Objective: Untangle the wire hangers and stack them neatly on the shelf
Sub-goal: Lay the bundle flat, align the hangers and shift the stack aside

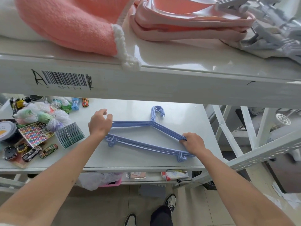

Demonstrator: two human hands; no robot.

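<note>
place: storeroom | evidence: white metal shelf (146,88) with barcode label (65,79) | toy cars (32,151), stickers stocked

The hangers (146,137) lie stacked on the middle shelf (187,111), centre of the frame, hooks toward the back. The left hand (100,123) is at their left end, the right hand (193,143) on their right corner. Toy cars (31,151), stickers (35,133) and yarn (42,115) crowd the shelf's left. Folded cloth (68,23) lies on the upper shelf (162,82), at the top of the frame.
</note>
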